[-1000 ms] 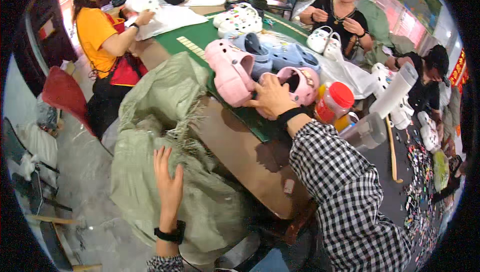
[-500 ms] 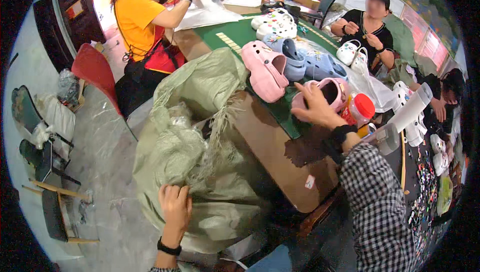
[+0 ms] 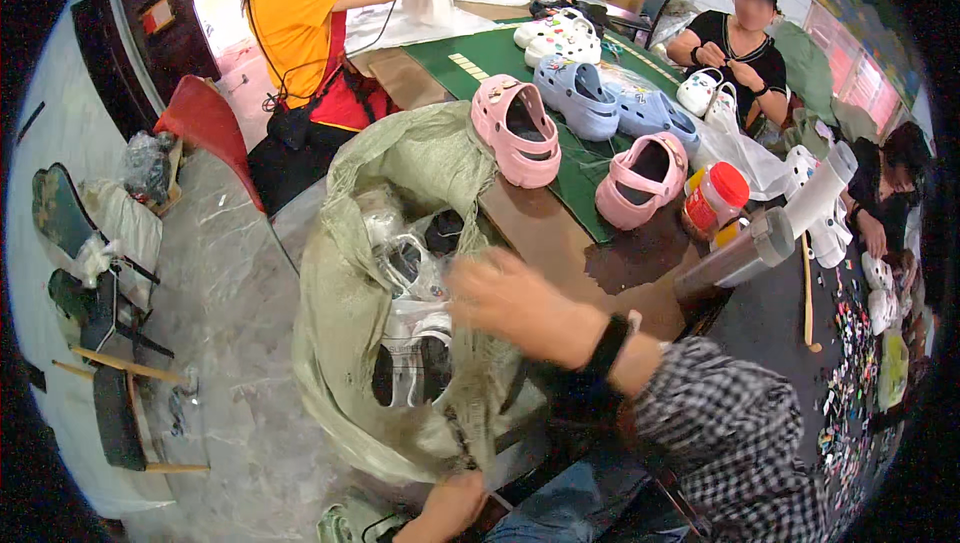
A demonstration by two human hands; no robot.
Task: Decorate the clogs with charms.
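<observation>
A large pale green woven sack [image 3: 340,273] stands by the table with its mouth spread wide. Inside lie white shoes [image 3: 405,368] in clear plastic bags. At the sack's near rim is my left hand [image 3: 452,505], closed on the fabric. My right hand [image 3: 525,308], smeared by motion, reaches over the sack's right side beside the bagged shoes; its fingers cannot be made out. On the table edge behind it sit two pink clogs, one on the left [image 3: 518,133] and one on the right [image 3: 643,180].
Blue clogs [image 3: 580,98] and charm-covered white clogs [image 3: 560,38] stand on the green mat [image 3: 570,188]. A red-lidded jar [image 3: 714,198] and a clear tube [image 3: 740,253] are at the right. Small colourful pieces [image 3: 850,373] cover the dark table. Several people work around; a red chair [image 3: 215,133] stands left.
My right hand has left the right pink clog and swung down-left over the sack. My left hand has moved right and down with the rim, and the sack's mouth is now wide, showing the shoes.
</observation>
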